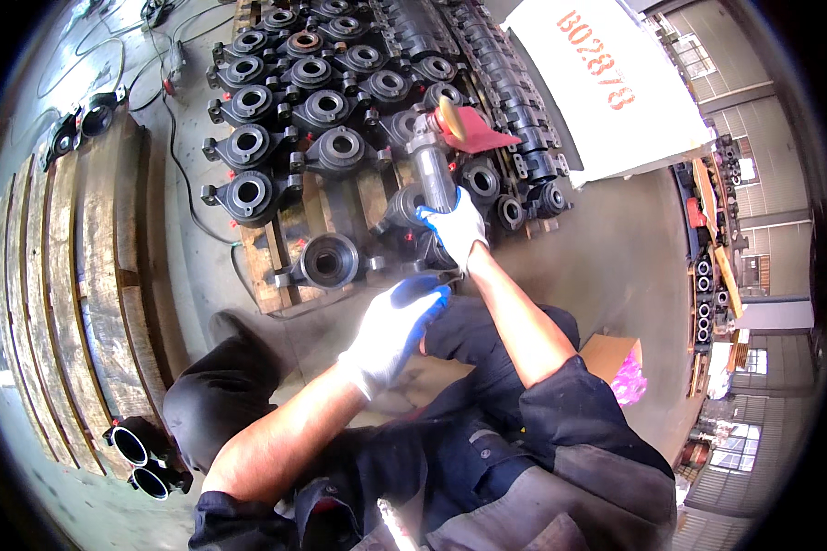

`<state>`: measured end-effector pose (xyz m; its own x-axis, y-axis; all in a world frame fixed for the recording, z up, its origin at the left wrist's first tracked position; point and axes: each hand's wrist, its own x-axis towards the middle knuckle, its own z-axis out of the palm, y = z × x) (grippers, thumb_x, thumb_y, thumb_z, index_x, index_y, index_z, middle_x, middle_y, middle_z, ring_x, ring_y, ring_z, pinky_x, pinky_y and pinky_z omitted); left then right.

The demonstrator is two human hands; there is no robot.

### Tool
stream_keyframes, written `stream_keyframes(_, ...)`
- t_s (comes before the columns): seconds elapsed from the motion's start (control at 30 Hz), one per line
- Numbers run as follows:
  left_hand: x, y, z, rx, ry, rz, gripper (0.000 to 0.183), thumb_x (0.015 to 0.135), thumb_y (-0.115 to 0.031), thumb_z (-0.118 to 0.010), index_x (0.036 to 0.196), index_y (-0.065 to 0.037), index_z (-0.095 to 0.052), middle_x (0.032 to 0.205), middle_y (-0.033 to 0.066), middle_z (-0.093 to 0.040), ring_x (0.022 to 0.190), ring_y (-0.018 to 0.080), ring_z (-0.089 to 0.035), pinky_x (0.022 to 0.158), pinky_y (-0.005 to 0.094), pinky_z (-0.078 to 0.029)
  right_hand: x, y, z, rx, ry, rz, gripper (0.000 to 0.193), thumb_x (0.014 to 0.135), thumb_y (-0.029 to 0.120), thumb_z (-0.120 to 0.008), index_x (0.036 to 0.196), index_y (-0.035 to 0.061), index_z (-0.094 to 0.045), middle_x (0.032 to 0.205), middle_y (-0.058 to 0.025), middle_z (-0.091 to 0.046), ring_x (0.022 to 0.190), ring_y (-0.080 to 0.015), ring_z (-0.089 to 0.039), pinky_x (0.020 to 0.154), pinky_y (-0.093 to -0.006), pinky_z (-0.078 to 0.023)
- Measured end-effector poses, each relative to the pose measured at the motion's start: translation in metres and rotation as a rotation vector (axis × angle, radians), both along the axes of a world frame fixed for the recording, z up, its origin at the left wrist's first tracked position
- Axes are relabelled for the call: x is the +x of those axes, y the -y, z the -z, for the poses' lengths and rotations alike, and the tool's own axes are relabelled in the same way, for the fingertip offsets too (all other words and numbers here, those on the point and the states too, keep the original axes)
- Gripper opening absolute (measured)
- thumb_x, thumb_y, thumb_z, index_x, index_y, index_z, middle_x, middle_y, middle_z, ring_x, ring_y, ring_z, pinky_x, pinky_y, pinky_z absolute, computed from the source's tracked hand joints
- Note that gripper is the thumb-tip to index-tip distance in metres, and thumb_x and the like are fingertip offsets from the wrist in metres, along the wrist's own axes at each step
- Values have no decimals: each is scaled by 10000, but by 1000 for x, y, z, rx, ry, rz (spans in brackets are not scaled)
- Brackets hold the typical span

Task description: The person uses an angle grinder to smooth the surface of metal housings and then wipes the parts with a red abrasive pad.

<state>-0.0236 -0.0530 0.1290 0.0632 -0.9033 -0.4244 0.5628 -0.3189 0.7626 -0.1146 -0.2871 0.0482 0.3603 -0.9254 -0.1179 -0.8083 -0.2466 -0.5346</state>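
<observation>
My right hand [458,230], in a white glove with a blue palm, is wrapped round the grey barrel of an angle grinder [435,173]. The grinder's head points away from me, with a yellow disc edge [451,119] and a red flap-like piece [480,131] beside it. Closer to me, my left hand [386,332], gloved alike, has its fingers curled below the right wrist. A thin dark piece shows by its fingertips, too blurred to name. A round black casting with a bore [331,261] lies ahead of the left hand. Similar castings sit under and beside the grinder.
Several rows of black castings [248,144] stand on a wooden pallet [268,268]. Long black ribbed parts [515,87] lie to their right, beside a white box [606,101]. Slatted wood [96,239] stands at left, with a cable [182,174] on the floor. An open carton [606,356] sits right.
</observation>
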Motion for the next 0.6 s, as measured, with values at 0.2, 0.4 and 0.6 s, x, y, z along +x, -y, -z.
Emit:
stream_keyframes(0.2,5,-8,5,-147,247,-17,501,1019,-348,-701,1367,8,-642,1193,121,-729,999,169,-670,838,325,-554,48,28,13,-137,-401,43,961,858,385,-835,1624,108,-327,1272,-245,-673,1150,-396,-686,950,-476,-567)
stream_keyframes(0.4,12,-8,-1,-53,98,-52,409,1013,-219,-710,1333,27,-648,1199,130,-719,1114,163,-664,970,314,-539,60,21,46,-131,-429,78,997,917,401,-781,1674,118,-198,1366,-305,-596,1188,-439,-662,982,-507,-559)
stream_keyframes(0.6,12,-9,-21,5,37,5,413,1008,-243,-710,1327,14,-657,1159,130,-735,1081,186,-684,951,318,-544,53,26,55,-117,-429,53,1016,914,425,-772,1673,95,-183,1377,-297,-600,1212,-436,-653,1006,-517,-546)
